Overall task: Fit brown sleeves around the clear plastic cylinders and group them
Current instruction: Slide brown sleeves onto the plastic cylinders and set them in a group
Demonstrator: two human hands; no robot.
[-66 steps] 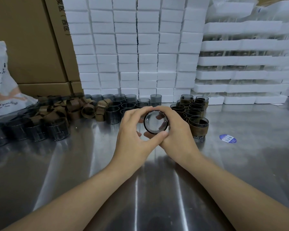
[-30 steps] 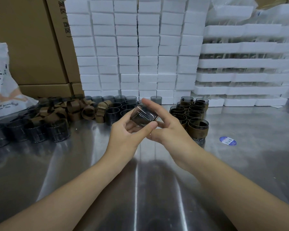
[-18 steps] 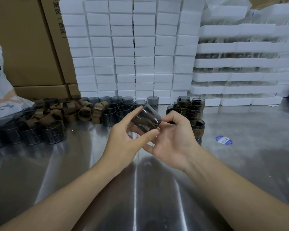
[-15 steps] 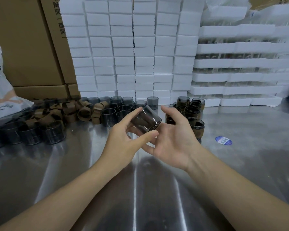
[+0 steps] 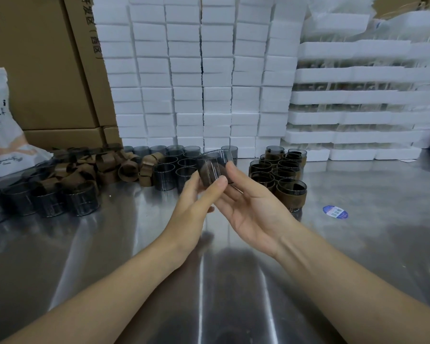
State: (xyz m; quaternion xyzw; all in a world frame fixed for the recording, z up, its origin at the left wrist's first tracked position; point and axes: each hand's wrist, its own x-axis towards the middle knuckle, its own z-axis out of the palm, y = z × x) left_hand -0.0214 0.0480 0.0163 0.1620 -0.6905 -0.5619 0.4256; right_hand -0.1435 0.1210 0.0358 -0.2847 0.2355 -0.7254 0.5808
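A clear cylinder with a brown sleeve on it is tilted in the air above the middle of the steel table. My left hand pinches it between thumb and fingers. My right hand lies palm up just right of it, fingers straight, fingertips touching its side. Sleeved cylinders stand grouped to the right. Bare cylinders stand behind my hands, and more bare cylinders at the left. Loose brown sleeves are heaped between them.
White foam boxes are stacked along the back edge, with foam trays to their right. Cardboard cartons and a white bag stand at the back left. A blue sticker lies on the table at the right.
The cylinder has turned from facing me end-on to lying tilted. My right hand has let go of it and opened flat beside it, while my left hand keeps its pinch.
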